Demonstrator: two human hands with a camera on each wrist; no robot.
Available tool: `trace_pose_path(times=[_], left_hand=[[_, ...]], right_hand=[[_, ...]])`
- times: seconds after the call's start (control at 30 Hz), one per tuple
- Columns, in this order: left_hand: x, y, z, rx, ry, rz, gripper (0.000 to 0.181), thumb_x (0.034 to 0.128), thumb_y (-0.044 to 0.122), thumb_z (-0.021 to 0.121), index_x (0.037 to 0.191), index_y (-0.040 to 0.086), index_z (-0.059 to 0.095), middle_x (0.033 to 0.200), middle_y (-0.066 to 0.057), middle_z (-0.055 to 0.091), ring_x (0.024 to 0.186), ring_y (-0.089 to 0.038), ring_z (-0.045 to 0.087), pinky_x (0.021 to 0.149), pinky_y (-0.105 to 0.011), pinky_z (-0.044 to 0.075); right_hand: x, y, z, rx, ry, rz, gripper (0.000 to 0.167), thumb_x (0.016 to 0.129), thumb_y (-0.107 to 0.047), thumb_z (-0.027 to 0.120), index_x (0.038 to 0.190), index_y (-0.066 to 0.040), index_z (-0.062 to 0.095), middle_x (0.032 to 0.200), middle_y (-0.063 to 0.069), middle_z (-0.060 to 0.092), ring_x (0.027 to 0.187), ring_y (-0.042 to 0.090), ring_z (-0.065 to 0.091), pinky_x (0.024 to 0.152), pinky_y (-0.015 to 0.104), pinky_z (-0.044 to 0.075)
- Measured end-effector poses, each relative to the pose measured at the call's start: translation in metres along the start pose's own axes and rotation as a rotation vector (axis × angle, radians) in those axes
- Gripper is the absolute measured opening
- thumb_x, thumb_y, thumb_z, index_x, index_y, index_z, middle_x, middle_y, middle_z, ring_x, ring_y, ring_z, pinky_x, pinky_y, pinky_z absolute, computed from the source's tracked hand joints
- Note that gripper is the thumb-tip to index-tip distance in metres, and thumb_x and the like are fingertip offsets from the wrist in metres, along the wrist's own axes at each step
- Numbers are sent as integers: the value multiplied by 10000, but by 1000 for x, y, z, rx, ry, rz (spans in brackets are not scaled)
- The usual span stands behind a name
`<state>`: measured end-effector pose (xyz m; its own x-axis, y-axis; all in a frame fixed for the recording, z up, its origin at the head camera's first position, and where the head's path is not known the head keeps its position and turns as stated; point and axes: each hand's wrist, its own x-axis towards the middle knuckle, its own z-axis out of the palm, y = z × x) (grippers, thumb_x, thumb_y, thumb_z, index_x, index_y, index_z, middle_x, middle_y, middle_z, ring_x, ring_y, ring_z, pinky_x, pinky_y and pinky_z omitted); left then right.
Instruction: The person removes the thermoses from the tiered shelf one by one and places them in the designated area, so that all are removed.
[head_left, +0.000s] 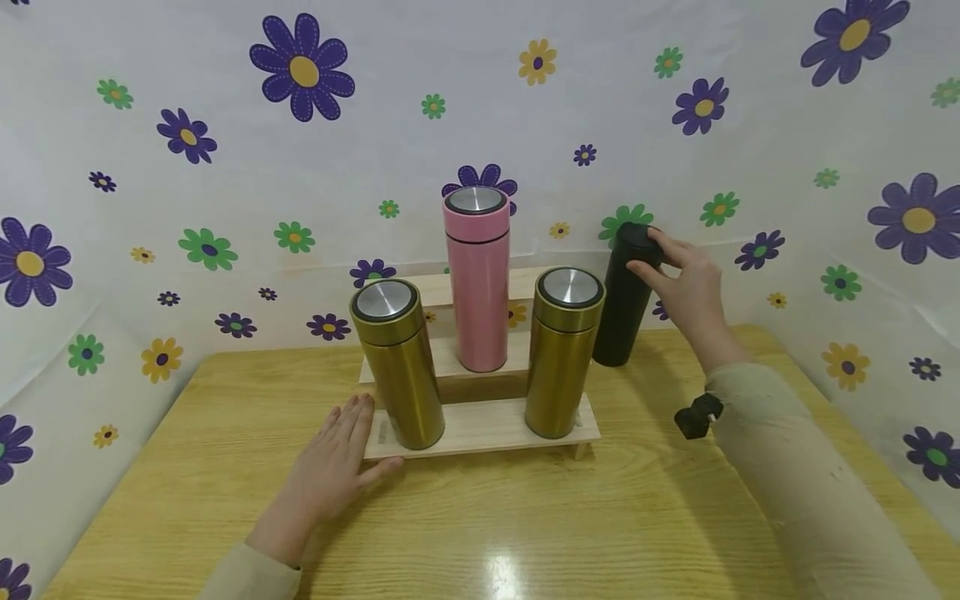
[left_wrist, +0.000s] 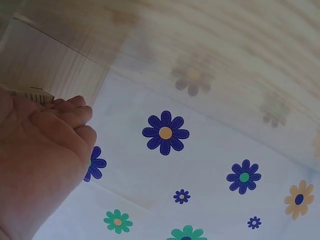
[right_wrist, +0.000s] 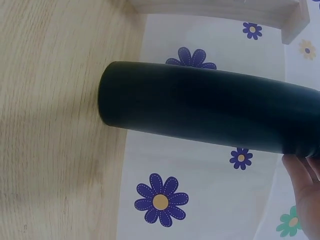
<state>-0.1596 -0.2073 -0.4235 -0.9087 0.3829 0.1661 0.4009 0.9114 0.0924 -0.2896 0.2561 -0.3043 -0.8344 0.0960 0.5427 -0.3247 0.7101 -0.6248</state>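
right hand (head_left: pixel 692 287) grips black bottle (head_left: pixel 622 308) while left hand (head_left: pixel 332 462), fingers straight, touches wooden rack (head_left: pixel 483 427)

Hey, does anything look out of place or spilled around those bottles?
Only the black bottle stands out: the right hand grips it near its top, beside the wooden stand, whereas the pink bottle and two gold bottles stand upright on it. No spill or damage shows.
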Motion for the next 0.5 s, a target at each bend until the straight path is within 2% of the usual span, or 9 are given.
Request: trace_pose_path(times=[0.27,0.5], left_hand=[[-1,1,1,-3,8,-3,965,904,650,450,1487,-70,181,1541,-215,203,1419,-337,195,1170,-455,137],[-2,2,1,2,3,-7,960,903,634,475,1486,-72,184,1541,-218,202,1420,-337,193,1170,-456,137]], right_hand=[[-1,0,0,-7,5,-1,595,862,-337,704,1403,-180,511,1328,200,540,1150,385,557,914,521,492],[-1,1,1,-5,-3,-1,600,861,-341,703,1406,-188,506,1319,207,544,1149,377,561,937,514,480]])
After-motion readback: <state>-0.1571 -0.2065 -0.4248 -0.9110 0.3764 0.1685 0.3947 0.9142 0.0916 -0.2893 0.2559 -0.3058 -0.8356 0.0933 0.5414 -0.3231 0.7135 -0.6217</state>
